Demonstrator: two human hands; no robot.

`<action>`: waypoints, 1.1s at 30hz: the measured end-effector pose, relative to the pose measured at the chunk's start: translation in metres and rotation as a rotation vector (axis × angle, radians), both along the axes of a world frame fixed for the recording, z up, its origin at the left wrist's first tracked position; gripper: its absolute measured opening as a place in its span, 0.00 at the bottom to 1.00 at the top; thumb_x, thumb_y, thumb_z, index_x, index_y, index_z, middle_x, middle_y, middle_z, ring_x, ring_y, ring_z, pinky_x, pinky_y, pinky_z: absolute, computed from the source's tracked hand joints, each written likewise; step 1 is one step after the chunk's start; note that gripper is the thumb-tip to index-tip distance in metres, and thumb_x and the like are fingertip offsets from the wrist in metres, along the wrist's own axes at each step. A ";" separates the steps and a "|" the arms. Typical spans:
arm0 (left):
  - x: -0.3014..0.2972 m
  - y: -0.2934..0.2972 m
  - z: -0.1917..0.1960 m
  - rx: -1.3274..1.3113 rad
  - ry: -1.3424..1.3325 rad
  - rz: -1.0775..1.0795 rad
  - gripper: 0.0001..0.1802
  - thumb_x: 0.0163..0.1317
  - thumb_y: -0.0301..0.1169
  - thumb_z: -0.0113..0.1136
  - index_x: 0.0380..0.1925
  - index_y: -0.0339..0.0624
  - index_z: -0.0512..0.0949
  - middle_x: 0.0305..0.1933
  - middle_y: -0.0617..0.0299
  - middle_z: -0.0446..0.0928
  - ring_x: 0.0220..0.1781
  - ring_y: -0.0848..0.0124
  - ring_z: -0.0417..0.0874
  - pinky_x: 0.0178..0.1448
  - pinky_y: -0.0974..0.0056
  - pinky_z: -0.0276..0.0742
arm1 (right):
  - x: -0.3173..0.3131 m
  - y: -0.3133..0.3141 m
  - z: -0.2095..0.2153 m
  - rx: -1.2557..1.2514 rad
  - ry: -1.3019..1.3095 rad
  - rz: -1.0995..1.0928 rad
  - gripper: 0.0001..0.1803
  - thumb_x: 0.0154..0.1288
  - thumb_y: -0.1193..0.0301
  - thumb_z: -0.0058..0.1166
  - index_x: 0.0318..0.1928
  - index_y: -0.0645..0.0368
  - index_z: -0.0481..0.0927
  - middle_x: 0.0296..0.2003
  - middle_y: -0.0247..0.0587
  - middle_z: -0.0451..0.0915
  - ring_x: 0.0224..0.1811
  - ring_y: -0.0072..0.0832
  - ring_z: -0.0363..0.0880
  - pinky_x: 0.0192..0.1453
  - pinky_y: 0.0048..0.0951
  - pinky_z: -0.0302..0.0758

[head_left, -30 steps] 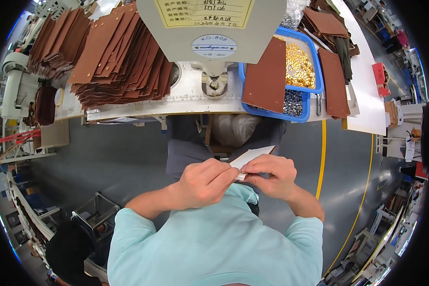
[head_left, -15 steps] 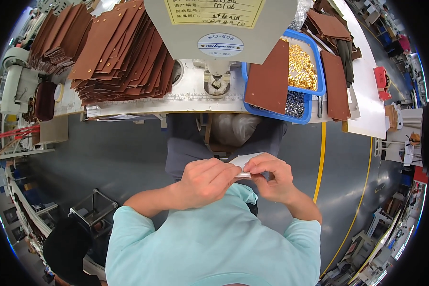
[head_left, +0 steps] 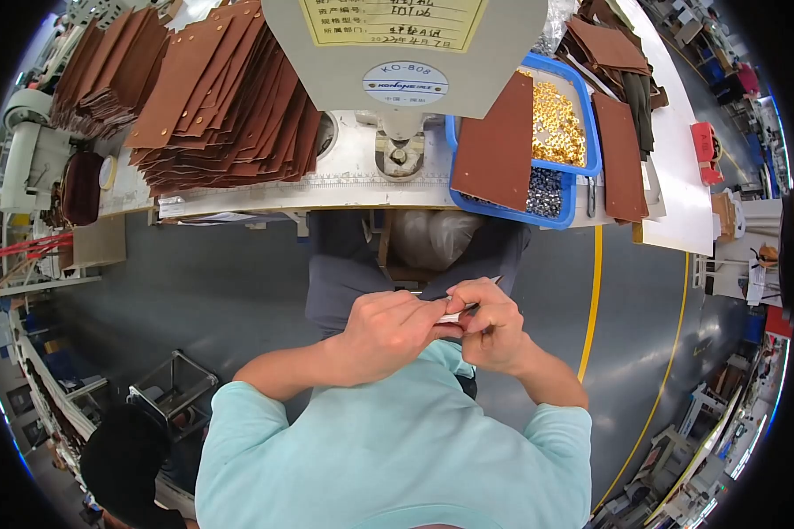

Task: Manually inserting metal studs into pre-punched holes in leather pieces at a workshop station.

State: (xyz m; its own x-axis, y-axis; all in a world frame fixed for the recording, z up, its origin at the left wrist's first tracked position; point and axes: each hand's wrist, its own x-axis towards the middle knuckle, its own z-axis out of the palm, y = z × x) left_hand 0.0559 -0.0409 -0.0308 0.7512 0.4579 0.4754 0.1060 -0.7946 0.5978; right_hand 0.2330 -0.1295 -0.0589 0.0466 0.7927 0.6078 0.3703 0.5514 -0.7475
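Observation:
Both hands meet above my lap, in front of the bench. My left hand is closed on one end of a small white piece, paper or thin card by its look. On the other end, my right hand pinches with thumb and bent fingers. Most of the white piece is hidden by the fingers. A thin edge sticks out above the right fingers; whether it belongs to the same piece I cannot tell.
A grey press machine stands on the white bench. Left of it lean piles of brown leather pieces. On the right, blue trays hold gold and dark metal fittings, with a brown panel across them. A person in black is behind, lower left.
My right hand has shifted slightly left and its fingers have curled in. The white piece, seen flat and wide before, now shows only as a narrow strip between my hands.

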 end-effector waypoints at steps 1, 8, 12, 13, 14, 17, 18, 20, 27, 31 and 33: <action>0.001 0.001 -0.001 0.016 -0.017 0.006 0.20 0.51 0.38 0.78 0.41 0.39 0.85 0.24 0.67 0.81 0.23 0.71 0.80 0.27 0.66 0.76 | 0.001 0.001 0.000 0.000 0.000 -0.002 0.24 0.48 0.95 0.59 0.42 0.59 0.71 0.39 0.48 0.80 0.36 0.38 0.82 0.37 0.33 0.82; -0.008 0.037 0.013 -0.123 0.002 -0.014 0.13 0.58 0.31 0.75 0.41 0.39 0.86 0.31 0.60 0.85 0.28 0.69 0.84 0.33 0.66 0.80 | 0.044 0.004 0.036 -0.532 0.101 0.122 0.39 0.55 0.75 0.74 0.67 0.60 0.72 0.52 0.47 0.84 0.49 0.37 0.87 0.54 0.35 0.84; -0.038 0.043 0.022 -0.807 -0.117 0.279 0.06 0.63 0.25 0.70 0.39 0.35 0.85 0.34 0.63 0.86 0.32 0.78 0.84 0.36 0.69 0.79 | 0.088 -0.009 0.026 -0.870 -0.062 0.021 0.25 0.58 0.69 0.74 0.55 0.59 0.82 0.40 0.43 0.88 0.40 0.30 0.87 0.47 0.31 0.82; -0.045 0.047 0.014 -0.935 -0.160 0.315 0.05 0.64 0.23 0.69 0.38 0.34 0.84 0.35 0.63 0.86 0.35 0.80 0.83 0.37 0.70 0.78 | 0.094 -0.014 0.023 -1.001 -0.011 0.011 0.19 0.57 0.70 0.74 0.48 0.61 0.86 0.35 0.42 0.89 0.37 0.30 0.87 0.45 0.29 0.82; -0.051 0.053 0.006 -0.896 -0.127 0.279 0.06 0.63 0.23 0.68 0.38 0.33 0.84 0.35 0.64 0.85 0.36 0.79 0.84 0.39 0.70 0.80 | 0.091 -0.014 0.029 -0.935 0.069 -0.041 0.10 0.57 0.73 0.73 0.38 0.63 0.88 0.29 0.42 0.88 0.33 0.27 0.86 0.41 0.26 0.80; -0.063 0.068 0.009 -0.976 0.292 0.052 0.09 0.61 0.24 0.68 0.40 0.33 0.85 0.35 0.63 0.86 0.36 0.77 0.85 0.42 0.70 0.81 | 0.099 -0.012 0.038 -0.847 0.071 -0.143 0.08 0.59 0.74 0.71 0.38 0.63 0.88 0.30 0.42 0.88 0.33 0.24 0.86 0.40 0.26 0.80; -0.060 0.068 0.006 -0.885 0.362 -0.030 0.11 0.60 0.25 0.67 0.43 0.36 0.85 0.35 0.60 0.87 0.35 0.75 0.87 0.44 0.68 0.83 | 0.095 -0.009 0.035 -0.732 0.113 -0.136 0.08 0.61 0.74 0.70 0.39 0.63 0.88 0.29 0.41 0.88 0.31 0.21 0.85 0.38 0.25 0.79; -0.039 0.059 0.015 -0.796 0.445 -0.119 0.14 0.60 0.28 0.70 0.46 0.39 0.85 0.37 0.58 0.88 0.37 0.70 0.90 0.45 0.66 0.84 | 0.074 0.006 0.043 -0.733 0.148 -0.080 0.08 0.60 0.73 0.71 0.39 0.63 0.89 0.29 0.41 0.88 0.31 0.23 0.85 0.37 0.26 0.79; 0.005 0.037 -0.015 -1.058 0.164 -0.139 0.14 0.69 0.33 0.68 0.50 0.36 0.84 0.41 0.61 0.87 0.42 0.78 0.85 0.47 0.69 0.81 | 0.115 0.066 0.043 -0.625 0.194 -0.200 0.09 0.65 0.69 0.67 0.39 0.63 0.89 0.32 0.39 0.89 0.32 0.19 0.85 0.40 0.25 0.80; 0.006 0.039 -0.012 -1.065 0.016 -0.010 0.13 0.71 0.33 0.66 0.48 0.34 0.85 0.40 0.63 0.87 0.41 0.79 0.84 0.46 0.70 0.81 | 0.218 0.103 0.015 -0.601 -0.317 -0.707 0.11 0.60 0.73 0.67 0.44 0.61 0.90 0.36 0.47 0.90 0.36 0.35 0.89 0.43 0.33 0.83; 0.002 0.041 -0.015 -0.986 0.036 0.058 0.13 0.71 0.33 0.66 0.45 0.34 0.85 0.39 0.63 0.87 0.39 0.79 0.83 0.45 0.70 0.80 | 0.227 0.113 0.010 -0.663 -0.517 -0.626 0.11 0.58 0.72 0.68 0.42 0.58 0.91 0.36 0.48 0.89 0.36 0.42 0.89 0.45 0.38 0.83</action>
State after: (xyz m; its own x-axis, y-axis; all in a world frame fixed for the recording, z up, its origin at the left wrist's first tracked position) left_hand 0.0583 -0.0001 -0.0461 0.7217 0.6731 -0.1616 0.1603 0.0646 0.9850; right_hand 0.4601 -0.0161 -0.0492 0.4216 0.8983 0.1233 0.8088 -0.3111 -0.4991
